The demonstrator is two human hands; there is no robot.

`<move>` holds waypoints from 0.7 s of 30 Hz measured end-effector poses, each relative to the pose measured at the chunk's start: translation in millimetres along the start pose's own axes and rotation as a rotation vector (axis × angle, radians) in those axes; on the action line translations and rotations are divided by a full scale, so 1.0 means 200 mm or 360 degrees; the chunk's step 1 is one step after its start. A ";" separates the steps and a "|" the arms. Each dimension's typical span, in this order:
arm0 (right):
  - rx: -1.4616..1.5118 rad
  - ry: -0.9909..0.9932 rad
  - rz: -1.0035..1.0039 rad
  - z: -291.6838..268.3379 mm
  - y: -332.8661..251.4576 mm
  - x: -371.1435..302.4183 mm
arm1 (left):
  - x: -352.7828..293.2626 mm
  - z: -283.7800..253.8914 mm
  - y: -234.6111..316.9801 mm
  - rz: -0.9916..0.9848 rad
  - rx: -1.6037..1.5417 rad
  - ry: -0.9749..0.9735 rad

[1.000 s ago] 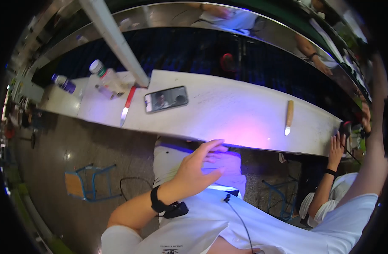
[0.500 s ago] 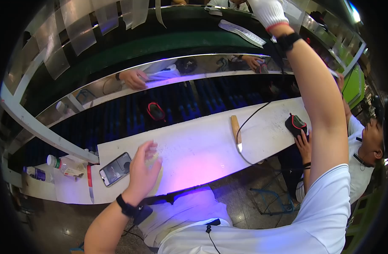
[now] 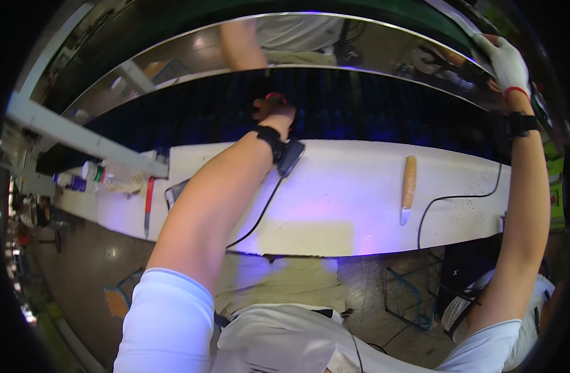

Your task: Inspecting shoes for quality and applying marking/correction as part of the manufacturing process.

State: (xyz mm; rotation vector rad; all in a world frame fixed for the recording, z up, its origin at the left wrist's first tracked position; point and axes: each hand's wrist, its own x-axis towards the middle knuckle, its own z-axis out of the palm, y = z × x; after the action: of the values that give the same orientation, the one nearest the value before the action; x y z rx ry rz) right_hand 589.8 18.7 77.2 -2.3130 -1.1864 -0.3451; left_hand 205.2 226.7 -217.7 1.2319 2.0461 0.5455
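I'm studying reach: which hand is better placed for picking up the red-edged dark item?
Left, I'd judge: the left hand is at the red-edged dark item, beyond the white worktop. The gloved right hand is well away, at the far right. Whether the left grips is unclear.

Worktop (image 3: 341, 161), roller bed (image 3: 372, 102) behind

At the worktop's left end are a capped bottle (image 3: 124, 179) and, outermost, a second bottle (image 3: 71, 181). On its left part lie a knife (image 3: 149, 205) and a phone (image 3: 172, 195), partly hidden by the left arm (image 3: 207, 205); on its right part, another knife (image 3: 409, 186) and a cable (image 3: 453, 197). Behind its middle, the left hand (image 3: 275, 110).
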 end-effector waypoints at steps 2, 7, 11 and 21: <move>0.0022 0.0039 -0.0090 0.02 0.05 0.04 | -0.07 -0.12 -0.02 -0.0027 -0.0385 -0.0409; 0.0201 -0.0115 -0.0010 0.06 0.15 0.16 | -0.52 -0.62 -0.37 0.0089 -0.1454 -0.1629; 0.0082 -0.0009 0.0047 0.06 0.15 0.13 | -0.76 -0.91 -0.75 -0.0370 -0.1749 -0.1918; -0.0331 0.0451 -0.1107 -0.11 -0.22 -0.57 | -0.76 -1.15 -1.06 0.1563 0.0148 -0.0680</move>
State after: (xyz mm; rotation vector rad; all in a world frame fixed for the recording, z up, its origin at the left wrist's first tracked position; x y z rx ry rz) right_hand 487.8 -50.5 59.5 -1.8450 -1.8348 -1.0430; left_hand -41.3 -8.6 -147.7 2.1727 1.0293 0.5425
